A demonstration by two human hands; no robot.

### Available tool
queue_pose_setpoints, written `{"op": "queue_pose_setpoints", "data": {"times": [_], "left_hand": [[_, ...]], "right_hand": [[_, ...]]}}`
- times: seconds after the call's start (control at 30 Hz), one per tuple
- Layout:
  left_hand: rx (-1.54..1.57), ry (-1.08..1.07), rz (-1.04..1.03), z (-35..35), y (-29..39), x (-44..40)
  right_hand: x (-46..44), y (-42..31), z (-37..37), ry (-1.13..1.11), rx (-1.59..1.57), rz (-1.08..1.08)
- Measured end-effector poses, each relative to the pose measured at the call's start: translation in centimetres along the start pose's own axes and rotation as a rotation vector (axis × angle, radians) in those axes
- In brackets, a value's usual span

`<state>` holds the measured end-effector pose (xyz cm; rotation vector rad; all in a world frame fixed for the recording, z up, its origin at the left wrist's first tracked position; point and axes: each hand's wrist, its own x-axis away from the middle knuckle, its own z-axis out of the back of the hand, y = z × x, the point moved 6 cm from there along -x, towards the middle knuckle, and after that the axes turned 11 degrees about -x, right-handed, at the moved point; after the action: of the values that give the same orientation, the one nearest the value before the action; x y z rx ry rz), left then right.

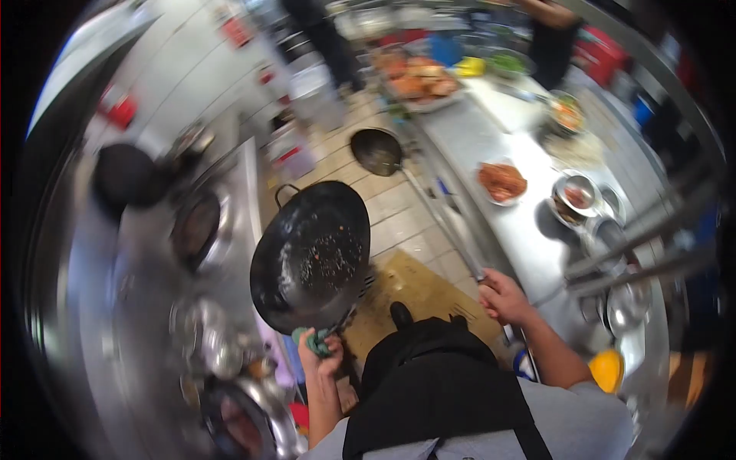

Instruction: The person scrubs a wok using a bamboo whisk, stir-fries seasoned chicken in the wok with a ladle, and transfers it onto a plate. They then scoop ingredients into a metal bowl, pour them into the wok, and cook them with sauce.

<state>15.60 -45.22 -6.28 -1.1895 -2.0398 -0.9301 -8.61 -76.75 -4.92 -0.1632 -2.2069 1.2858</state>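
My left hand [318, 354] is closed around the near handle of a black wok [310, 257], with a green cloth [313, 343] between fingers and metal. The wok is lifted over the floor beside the stove and tilted, its inside facing me; small light food bits and a wet sheen cling to it. In my right hand [504, 297] is the long handle of a ladle [377, 152]. Its dark, wide bowl hangs ahead of me above the floor tiles, apart from the wok.
At left runs a steel stove [138, 284] with burners and another dark wok [123, 178]. The right-hand steel counter [529, 238] carries a plate of reddish food [502, 182], bowls and a tray of orange food [422, 80]. Two other people stand farther off. Brown cardboard [406, 295] covers the floor by my feet.
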Motion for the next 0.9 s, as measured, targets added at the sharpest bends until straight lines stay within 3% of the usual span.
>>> {"op": "queue_pose_setpoints", "data": {"times": [0.1,0.2,0.27,0.4,0.47,0.53,0.6,0.67,0.9], "left_hand": [[0.215,0.063,-0.247,8.0,0.2,7.4],[0.25,0.271,-0.532,16.2,-0.4,13.1],[0.248,0.569,-0.682,20.1,-1.7,16.9],[0.467,0.616,-0.838,26.9,-3.1,20.4],[0.608,0.617,-0.828,29.6,-3.3,21.8],[0.752,0.399,-0.827,31.4,-2.6,22.1],[0.829,0.481,-0.857,33.3,-1.6,22.1],[0.836,0.444,-0.863,34.7,0.1,21.9],[0.876,0.562,-0.922,40.3,7.0,19.0]], "right_hand": [[-3.8,-0.8,-1.4,-0.064,0.234,0.062],[-6.7,-2.1,-7.6,-0.173,0.452,0.069],[-8.3,-1.9,-13.3,-0.294,0.533,0.071],[-11.8,-1.1,-24.7,-0.513,0.531,0.094],[-12.4,-0.2,-30.8,-0.566,0.491,0.096],[-13.3,1.6,-36.7,-0.651,0.488,0.058],[-13.5,4.6,-42.5,-0.836,0.088,-0.281],[-13.4,7.3,-47.0,-0.839,0.489,-0.114],[-13.2,13.1,-58.9,-1.015,0.796,0.066]]}}
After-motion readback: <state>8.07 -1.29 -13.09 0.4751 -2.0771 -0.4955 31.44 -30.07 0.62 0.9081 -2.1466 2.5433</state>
